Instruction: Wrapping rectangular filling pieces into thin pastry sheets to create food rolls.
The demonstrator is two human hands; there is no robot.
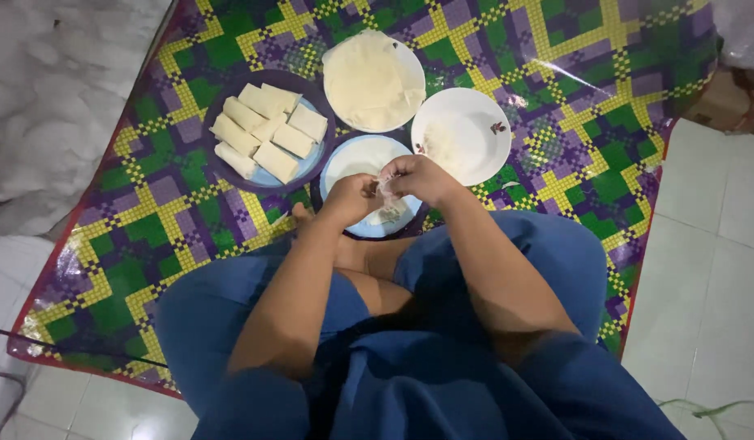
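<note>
My left hand (350, 198) and my right hand (422, 178) meet over a pale blue plate (350, 156) and both pinch a thin pale wrapper (387, 195) between the fingers. The wrapper is partly hidden by my fingers. A dark plate (217, 165) to the left holds several folded pale rolls (267, 129). Behind, a white plate (412, 73) carries a stack of round flat wrappers (369, 77). A white bowl (474, 122) stands just right of my right hand.
Everything sits on a woven mat (556, 73) patterned in green, purple and yellow, laid on white floor tiles (711, 244). My legs in blue cloth (442, 383) fill the near part. A pale crumpled sheet (51, 90) lies at the left.
</note>
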